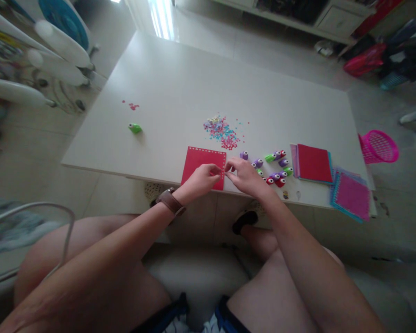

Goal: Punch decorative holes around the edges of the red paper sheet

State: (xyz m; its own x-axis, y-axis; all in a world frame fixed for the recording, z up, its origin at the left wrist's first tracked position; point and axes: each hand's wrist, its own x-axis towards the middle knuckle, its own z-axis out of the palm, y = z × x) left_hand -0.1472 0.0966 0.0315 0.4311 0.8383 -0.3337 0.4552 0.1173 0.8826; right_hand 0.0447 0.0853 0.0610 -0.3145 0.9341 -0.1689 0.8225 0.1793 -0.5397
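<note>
A red paper square [198,159] lies at the table's front edge, with a row of small punched holes along its top and right sides. My left hand [205,178] rests over the paper, its thumb and fingers bent together near the right edge. From the other side my right hand [243,175] pinches at that same edge. Whatever is between the fingertips is too small to make out. Just right of my right hand stand several small craft punches [274,176] in purple, green and red. Behind the paper is a scatter of tiny coloured paper cut-outs [222,131].
A green punch [135,128] and a few pink cut-outs [133,107] lie on the left of the white table [166,83]. Stacked red sheets [315,163] and pink and blue sheets [351,194] are at the right. A pink basket [380,147] stands beyond the table's right end.
</note>
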